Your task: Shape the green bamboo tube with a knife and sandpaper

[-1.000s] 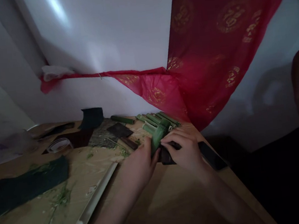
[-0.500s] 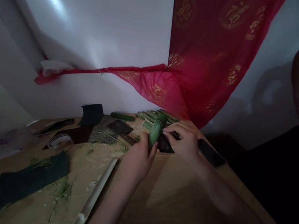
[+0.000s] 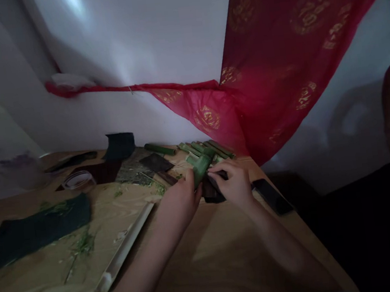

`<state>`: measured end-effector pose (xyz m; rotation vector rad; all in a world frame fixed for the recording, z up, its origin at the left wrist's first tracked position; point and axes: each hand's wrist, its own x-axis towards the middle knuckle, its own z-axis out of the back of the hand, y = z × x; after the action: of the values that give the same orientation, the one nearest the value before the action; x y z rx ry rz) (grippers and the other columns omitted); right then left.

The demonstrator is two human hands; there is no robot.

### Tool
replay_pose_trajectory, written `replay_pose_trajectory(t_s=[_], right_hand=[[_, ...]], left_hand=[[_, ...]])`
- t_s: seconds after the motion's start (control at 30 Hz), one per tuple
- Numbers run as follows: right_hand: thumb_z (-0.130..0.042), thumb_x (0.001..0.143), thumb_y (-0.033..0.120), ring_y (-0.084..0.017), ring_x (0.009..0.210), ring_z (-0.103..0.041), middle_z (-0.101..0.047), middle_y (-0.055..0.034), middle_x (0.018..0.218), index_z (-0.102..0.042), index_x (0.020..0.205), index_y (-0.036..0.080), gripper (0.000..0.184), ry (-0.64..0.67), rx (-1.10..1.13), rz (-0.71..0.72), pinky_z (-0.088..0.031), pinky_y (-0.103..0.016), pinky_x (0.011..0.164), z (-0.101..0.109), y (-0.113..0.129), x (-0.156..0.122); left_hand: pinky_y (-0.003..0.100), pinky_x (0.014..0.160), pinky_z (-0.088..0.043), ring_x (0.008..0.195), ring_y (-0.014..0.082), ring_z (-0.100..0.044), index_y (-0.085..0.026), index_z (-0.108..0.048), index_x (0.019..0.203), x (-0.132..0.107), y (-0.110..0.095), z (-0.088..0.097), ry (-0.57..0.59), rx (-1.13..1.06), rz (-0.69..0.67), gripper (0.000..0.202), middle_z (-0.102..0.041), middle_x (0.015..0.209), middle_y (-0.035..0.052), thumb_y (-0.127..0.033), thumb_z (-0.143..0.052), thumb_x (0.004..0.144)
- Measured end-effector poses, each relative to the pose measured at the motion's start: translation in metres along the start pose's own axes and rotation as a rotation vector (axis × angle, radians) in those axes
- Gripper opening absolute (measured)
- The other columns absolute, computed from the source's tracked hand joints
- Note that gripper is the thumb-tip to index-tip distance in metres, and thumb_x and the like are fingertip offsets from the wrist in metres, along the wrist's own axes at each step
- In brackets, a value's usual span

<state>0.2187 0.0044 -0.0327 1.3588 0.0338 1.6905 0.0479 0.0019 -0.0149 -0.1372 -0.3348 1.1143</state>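
Observation:
My left hand (image 3: 184, 195) is wrapped around the lower end of a green bamboo piece (image 3: 202, 165), which tilts up and to the right above the table. Close to its right side, my right hand (image 3: 233, 181) has thumb and index finger pinched together. Whatever lies between those fingertips is too small and dark to make out. Below and between the hands lies a dark patch of material (image 3: 213, 192). Just behind the held piece, several green bamboo pieces (image 3: 218, 148) rest at the table's back edge.
A pale split bamboo strip (image 3: 124, 249) lies left of my left forearm. Further left are a dark green cloth (image 3: 38, 231) with green shavings and a roll of tape (image 3: 78, 180). A black phone-like object (image 3: 272, 195) sits by the right edge. Red fabric (image 3: 277, 60) hangs behind.
My right hand has shifted slightly left and down along the bamboo piece, its fingers still pinched. My left hand keeps its hold. The view has moved a little.

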Motion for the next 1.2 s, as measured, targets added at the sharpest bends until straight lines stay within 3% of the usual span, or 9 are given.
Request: replay_pose_trajectory(t_s=[0.13, 0.3, 0.5, 0.6, 0.7, 0.8, 0.93, 1.07, 1.2], right_hand=[[-0.072, 0.076, 0.017, -0.021, 0.077, -0.070, -0.075, -0.0023, 0.077, -0.072, 0.074, 0.023, 0.006, 0.044, 0.095, -0.119, -0.054, -0.034, 0.075, 0.003, 0.000, 0.002], [-0.070, 0.076, 0.019, -0.022, 0.079, -0.070, -0.076, -0.0031, 0.079, -0.073, 0.077, 0.021, 0.003, -0.066, 0.039, -0.197, -0.054, -0.035, 0.076, 0.011, -0.014, 0.012], [-0.068, 0.083, 0.026, -0.020, 0.087, -0.066, -0.069, -0.0025, 0.089, -0.067, 0.090, 0.022, 0.009, -0.157, 0.095, -0.129, -0.052, -0.033, 0.079, 0.032, -0.019, 0.017], [-0.068, 0.085, 0.026, -0.019, 0.091, -0.066, -0.069, -0.0028, 0.094, -0.065, 0.095, 0.023, 0.010, -0.109, 0.187, -0.080, -0.052, -0.033, 0.083, 0.033, -0.008, 0.015], [-0.067, 0.087, 0.023, -0.022, 0.102, -0.065, -0.071, -0.0034, 0.095, -0.065, 0.090, 0.024, 0.004, -0.082, 0.249, 0.034, -0.051, -0.040, 0.094, 0.027, 0.002, 0.014], [-0.068, 0.086, 0.018, -0.025, 0.120, -0.060, -0.075, -0.0032, 0.099, -0.065, 0.084, 0.025, 0.007, -0.096, 0.292, 0.123, -0.044, -0.050, 0.107, 0.022, 0.006, 0.013], [-0.072, 0.083, 0.018, -0.027, 0.132, -0.054, -0.072, -0.0034, 0.122, -0.068, 0.081, 0.025, 0.008, -0.183, 0.382, 0.133, -0.037, -0.054, 0.114, 0.020, 0.010, 0.009], [-0.072, 0.084, 0.029, -0.027, 0.132, -0.055, -0.063, -0.0037, 0.136, -0.067, 0.080, 0.025, 0.008, -0.327, 0.594, -0.002, -0.039, -0.049, 0.114, 0.013, 0.010, 0.006], [-0.079, 0.076, 0.033, -0.023, 0.126, -0.059, -0.065, -0.0034, 0.132, -0.065, 0.094, 0.026, 0.024, -0.360, 0.754, -0.312, -0.042, -0.044, 0.111, 0.005, 0.001, 0.008]], left_hand=[[0.028, 0.057, -0.040, 0.077, 0.0260, -0.071, -0.018, -0.048, 0.115, 0.000, -0.002, -0.001, 0.011, 0.008, 0.013, 0.031, -0.071, 0.092, 0.0128, -0.042, -0.037, 0.100], [0.028, 0.059, -0.040, 0.076, 0.0250, -0.069, -0.018, -0.048, 0.115, -0.003, 0.002, 0.004, 0.006, -0.111, 0.013, 0.031, -0.070, 0.088, 0.0106, -0.043, -0.038, 0.099], [0.028, 0.072, -0.047, 0.081, 0.0192, -0.063, -0.020, -0.053, 0.104, 0.000, 0.003, -0.001, -0.044, -0.663, 0.033, 0.033, -0.067, 0.091, 0.0030, -0.052, -0.048, 0.094], [0.027, 0.072, -0.048, 0.085, 0.0180, -0.063, -0.019, -0.054, 0.112, 0.005, 0.001, -0.005, -0.126, -0.982, 0.190, 0.041, -0.068, 0.101, 0.0046, -0.053, -0.052, 0.091], [0.027, 0.069, -0.049, 0.083, 0.0180, -0.064, -0.018, -0.055, 0.122, 0.007, 0.001, -0.005, -0.050, -1.243, 0.303, 0.054, -0.069, 0.109, 0.0076, -0.059, -0.052, 0.088], [0.029, 0.075, -0.050, 0.090, 0.0207, -0.066, -0.017, -0.059, 0.121, 0.008, 0.002, -0.006, -0.013, -1.348, 0.306, 0.061, -0.070, 0.108, 0.0084, -0.060, -0.067, 0.079], [0.029, 0.085, -0.051, 0.099, 0.0220, -0.066, -0.017, -0.061, 0.114, 0.010, 0.001, -0.010, -0.129, -1.408, 0.330, 0.061, -0.071, 0.106, 0.0064, -0.047, -0.084, 0.067], [0.029, 0.078, -0.054, 0.090, 0.0209, -0.069, -0.019, -0.062, 0.115, 0.011, -0.003, -0.013, -0.066, -1.585, 0.365, 0.060, -0.073, 0.101, 0.0058, -0.040, -0.086, 0.064], [0.029, 0.080, -0.053, 0.093, 0.0198, -0.066, -0.018, -0.061, 0.113, 0.012, -0.002, -0.016, -0.277, -1.494, 0.303, 0.056, -0.070, 0.105, 0.0061, -0.036, -0.084, 0.065]])
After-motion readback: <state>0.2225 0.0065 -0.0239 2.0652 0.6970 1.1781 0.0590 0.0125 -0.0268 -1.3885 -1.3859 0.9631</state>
